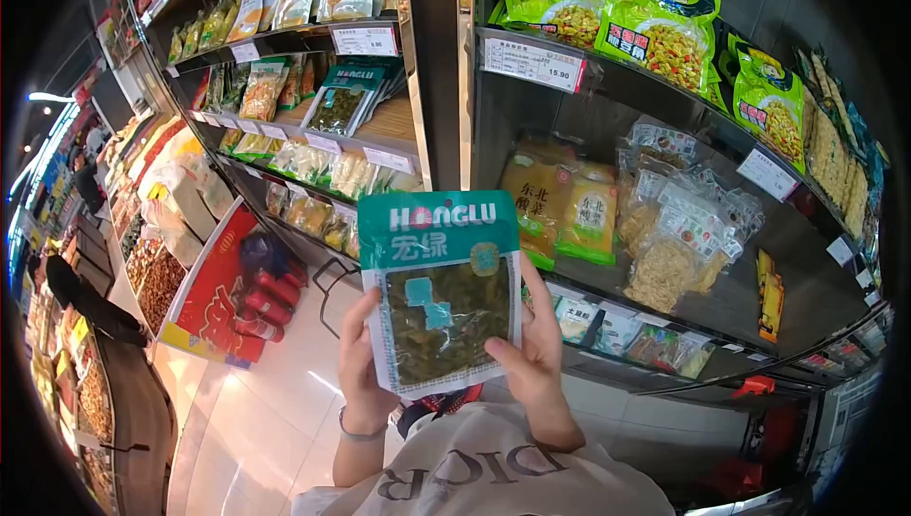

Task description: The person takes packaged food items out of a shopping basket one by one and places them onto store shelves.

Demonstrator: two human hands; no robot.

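A flat green-and-clear food packet (455, 322) marked HONGLU is held upright in front of my chest, dark green leafy pieces showing through its window. My left hand (362, 355) grips its left edge, with most fingers behind it. On the other side, my right hand (533, 355) holds the right edge, its thumb pressed on the lower front. Similar green packets (346, 99) lie stacked on the middle shelf at the left, beyond the one I hold.
Bright green snack bags (661, 23) fill the upper right shelf. Below them sit pickled cabbage packets (588, 212) and clear bags of dried food (664, 269). A wire frame (332, 293) stands by the left shelf. A red display bin (213, 293) and several red bottles (266, 307) stand at the left.
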